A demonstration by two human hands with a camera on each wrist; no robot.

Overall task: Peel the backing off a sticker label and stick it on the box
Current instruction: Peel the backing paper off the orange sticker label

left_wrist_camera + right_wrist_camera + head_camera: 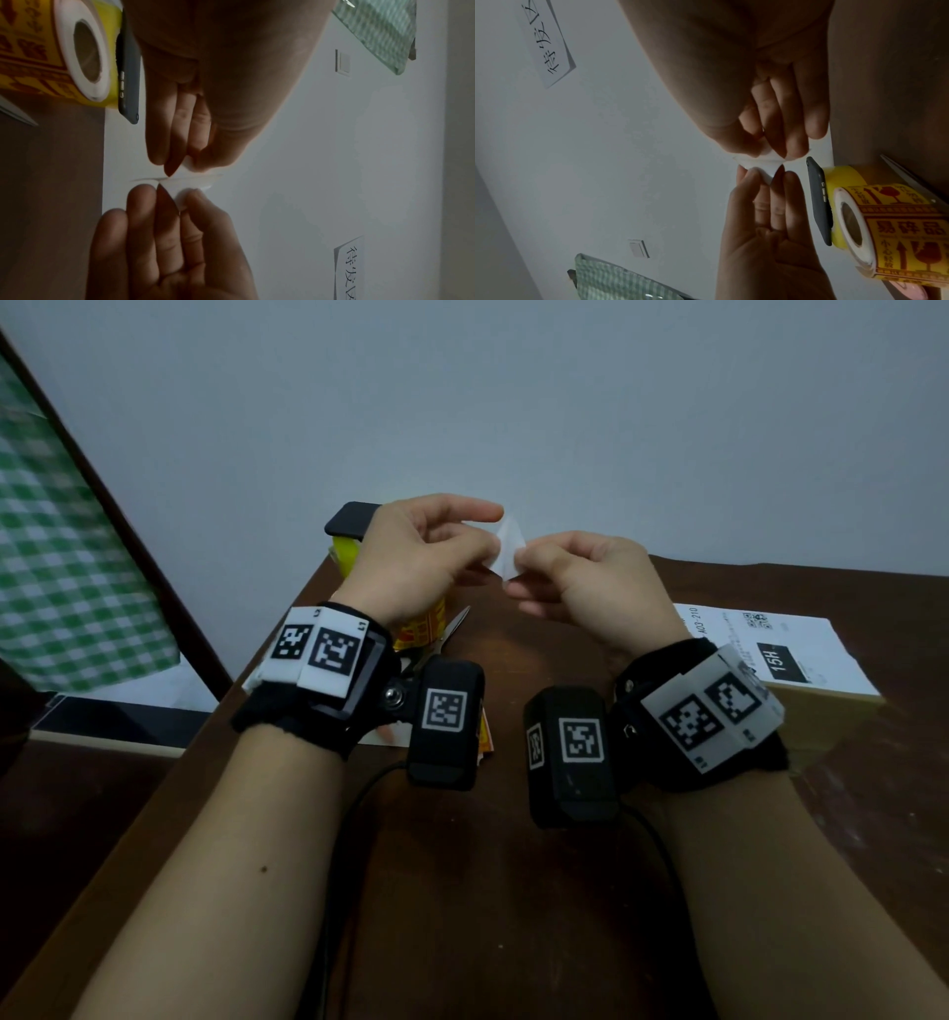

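Note:
Both hands are raised above the brown table [513, 891], pinching a small white sticker piece [508, 546] between them. My left hand [488, 541] pinches its left edge with thumb and fingers. My right hand [518, 567] pinches the right edge. In the left wrist view the sticker piece [190, 181] shows edge-on between the left hand [185, 166] and right hand [167, 194], and seems to part into two leaves. The right wrist view shows the white piece [757, 168] as a bent triangle. The cardboard box [832, 711], with a white shipping label on top, lies at the right.
A roll of yellow fragile labels [426, 629] stands behind my left wrist, with a dark phone [352, 518] leaning behind it and scissors [454, 626] beside it. A green checked cloth [61, 557] hangs past the table's left edge. A grey wall is close behind.

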